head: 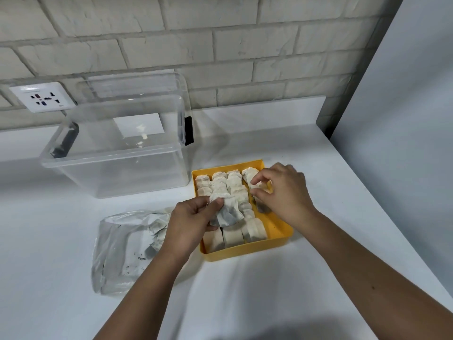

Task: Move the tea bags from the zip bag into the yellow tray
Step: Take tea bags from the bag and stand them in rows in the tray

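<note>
A yellow tray (282, 235) sits on the white counter, packed with several rows of white tea bags (235, 186). My left hand (188, 222) holds a small bunch of tea bags (226, 211) over the tray's left half. Over the tray's right column, my right hand (282, 192) pinches a tea bag (255, 184) between thumb and fingers. The clear zip bag (122, 249) lies flat to the left of the tray, with a few tea bags (158, 233) and loose tea crumbs inside.
A clear plastic storage box (117, 153) with black latches stands behind and left of the tray, its lid leaning on the brick wall. A wall socket (43, 96) is at far left. A grey panel (404, 119) borders the counter on the right.
</note>
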